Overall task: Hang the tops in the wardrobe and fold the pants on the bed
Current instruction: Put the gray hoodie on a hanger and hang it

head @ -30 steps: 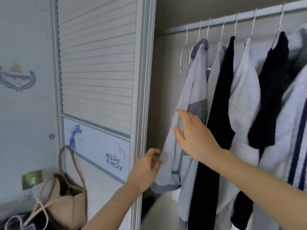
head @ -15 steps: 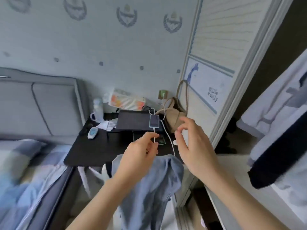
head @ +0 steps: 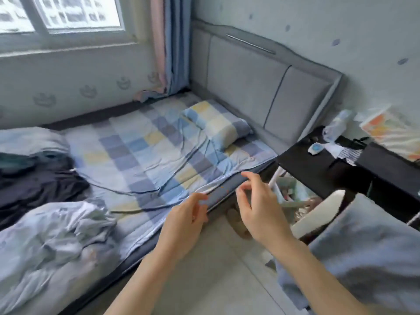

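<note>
Checked bedding covers the bed (head: 159, 155); dark clothes (head: 38, 185) and a crumpled pale garment (head: 56, 228) lie at its left. Near its edge, the left hand (head: 184, 226) and right hand (head: 256, 208) hover loosely curled, holding nothing.

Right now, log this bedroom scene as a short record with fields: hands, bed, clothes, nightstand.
left hand: empty, fingers loosely curled, over the bed edge
right hand: empty, fingers loosely curled, above the floor
bed: checked sheet, checked pillow by the headboard
clothes on bed: dark garment at left; crumpled pale garment nearer the camera
blue-grey cloth: at lower right, over a pale seat
nightstand: black, cluttered with small items
</note>
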{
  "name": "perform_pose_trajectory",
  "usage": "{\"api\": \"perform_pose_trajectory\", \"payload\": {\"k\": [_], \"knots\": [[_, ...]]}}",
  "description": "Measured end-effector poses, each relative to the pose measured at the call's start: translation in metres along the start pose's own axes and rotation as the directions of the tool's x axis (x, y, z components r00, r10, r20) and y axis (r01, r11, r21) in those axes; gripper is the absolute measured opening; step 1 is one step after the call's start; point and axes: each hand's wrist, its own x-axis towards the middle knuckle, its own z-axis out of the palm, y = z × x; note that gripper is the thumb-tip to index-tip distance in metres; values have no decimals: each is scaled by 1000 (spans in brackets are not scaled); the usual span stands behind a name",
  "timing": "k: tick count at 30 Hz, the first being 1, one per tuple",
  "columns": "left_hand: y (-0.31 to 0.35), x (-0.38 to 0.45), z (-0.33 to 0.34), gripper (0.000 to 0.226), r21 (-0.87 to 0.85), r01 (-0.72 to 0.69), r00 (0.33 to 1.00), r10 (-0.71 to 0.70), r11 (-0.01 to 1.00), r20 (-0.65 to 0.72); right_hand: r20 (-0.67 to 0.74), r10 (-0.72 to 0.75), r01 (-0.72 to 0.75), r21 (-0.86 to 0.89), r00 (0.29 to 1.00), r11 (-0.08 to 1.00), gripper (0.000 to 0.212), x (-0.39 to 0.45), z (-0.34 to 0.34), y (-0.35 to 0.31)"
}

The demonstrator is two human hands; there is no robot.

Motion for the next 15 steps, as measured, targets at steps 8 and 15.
{"api": "perform_pose_trajectory", "payload": {"k": [8, 15], "knots": [[-204, -67, -157, 17, 6, 464, 881, -460, 886, -113, 404, -66, 29, 97, 913, 995, 35, 37, 211, -128], [-350, -89, -251, 14, -6, 754, 649, -746, 657, -147, 635, -14, -30, 57, 772, 998, 30, 67, 370, -191]]}}
